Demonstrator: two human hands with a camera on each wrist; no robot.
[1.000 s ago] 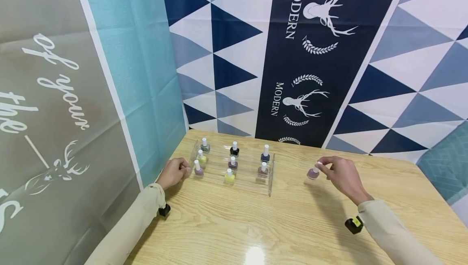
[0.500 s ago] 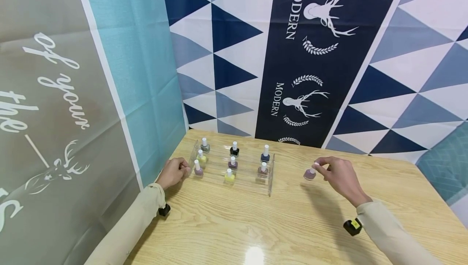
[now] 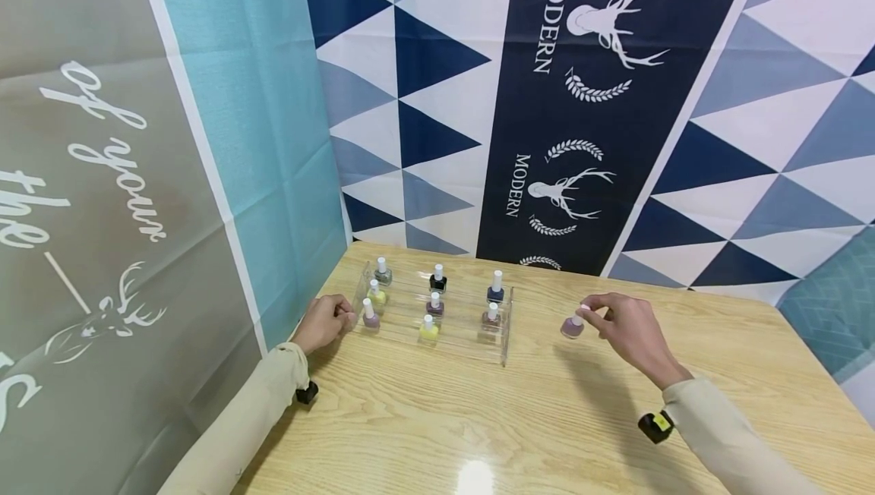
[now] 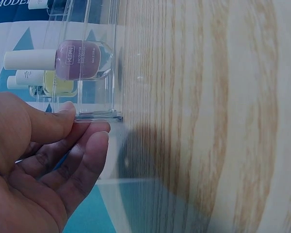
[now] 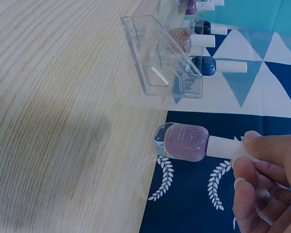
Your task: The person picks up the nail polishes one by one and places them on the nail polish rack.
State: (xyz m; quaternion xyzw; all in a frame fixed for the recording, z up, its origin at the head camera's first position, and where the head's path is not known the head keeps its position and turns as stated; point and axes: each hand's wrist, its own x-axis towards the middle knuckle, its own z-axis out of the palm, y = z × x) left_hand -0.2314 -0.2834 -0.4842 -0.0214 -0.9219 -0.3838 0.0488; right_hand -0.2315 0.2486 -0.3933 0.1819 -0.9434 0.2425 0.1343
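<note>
A mauve nail polish bottle (image 3: 572, 327) hangs above the table, its white cap pinched between the thumb and fingers of my right hand (image 3: 632, 332). In the right wrist view the mauve bottle (image 5: 186, 141) lies sideways across the picture with its label showing. My left hand (image 3: 324, 323) pinches the left end panel of a clear acrylic stepped rack (image 5: 161, 60). Several white-capped bottles stand on its tiers, among them a lilac bottle (image 4: 80, 59) close to my left fingers, a yellow bottle (image 3: 428, 329) at the front and a navy bottle (image 3: 495, 291) at back right.
The wooden table (image 3: 410, 419) runs up to a patterned cloth (image 3: 437, 100) behind the rack and a grey and teal cloth (image 3: 273, 146) on the left. Wood surface lies between the rack and my right hand.
My right hand has moved slightly left toward the rack, carrying the mauve bottle along. My left hand and the rack have stayed where they were.
</note>
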